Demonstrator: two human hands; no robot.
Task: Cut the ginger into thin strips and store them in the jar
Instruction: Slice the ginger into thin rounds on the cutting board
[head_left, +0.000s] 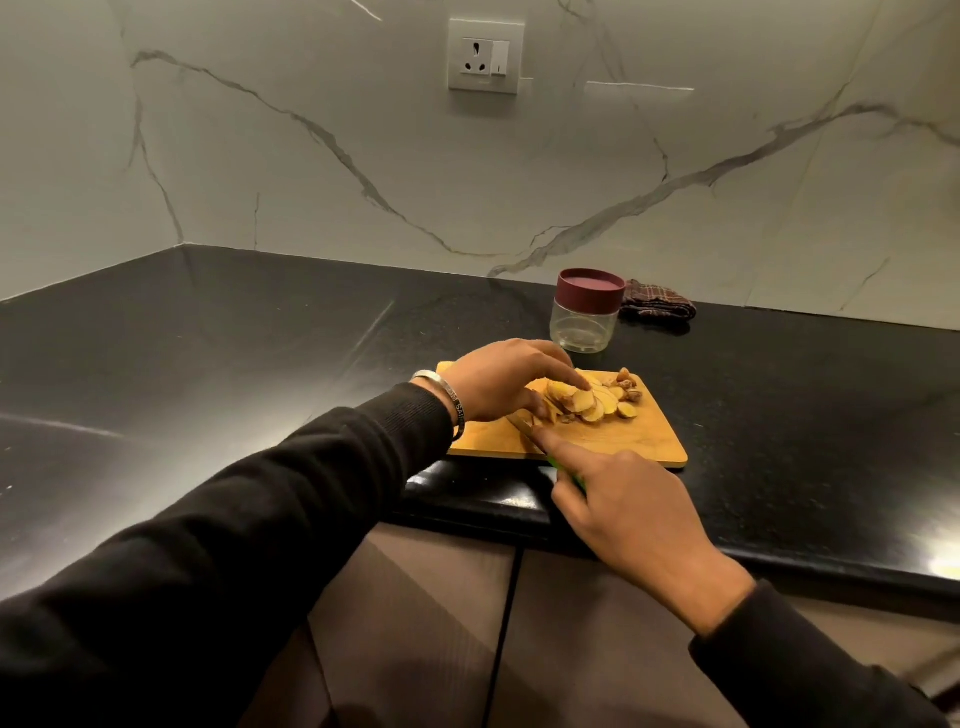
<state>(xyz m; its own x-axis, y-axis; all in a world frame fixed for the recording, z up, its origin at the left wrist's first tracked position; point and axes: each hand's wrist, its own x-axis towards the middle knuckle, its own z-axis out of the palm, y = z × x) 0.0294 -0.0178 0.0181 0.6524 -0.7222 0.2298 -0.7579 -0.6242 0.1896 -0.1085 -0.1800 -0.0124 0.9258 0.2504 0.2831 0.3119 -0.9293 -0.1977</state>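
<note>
While left hand (501, 382) pinches ginger (569, 397): right hand (631, 512) gripping one knife (524, 427), one jar (587, 312).

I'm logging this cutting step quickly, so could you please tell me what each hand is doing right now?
Left hand: fingers curled on the ginger, holding it on the board.
Right hand: grips the knife, index finger along it.

Home kitchen; black countertop (208, 338), marble backsplash (311, 156), wall socket (485, 56), cutting board (644, 436)

Dim warm light, glare on countertop (779, 415) right, wide-angle edge distortion
</note>
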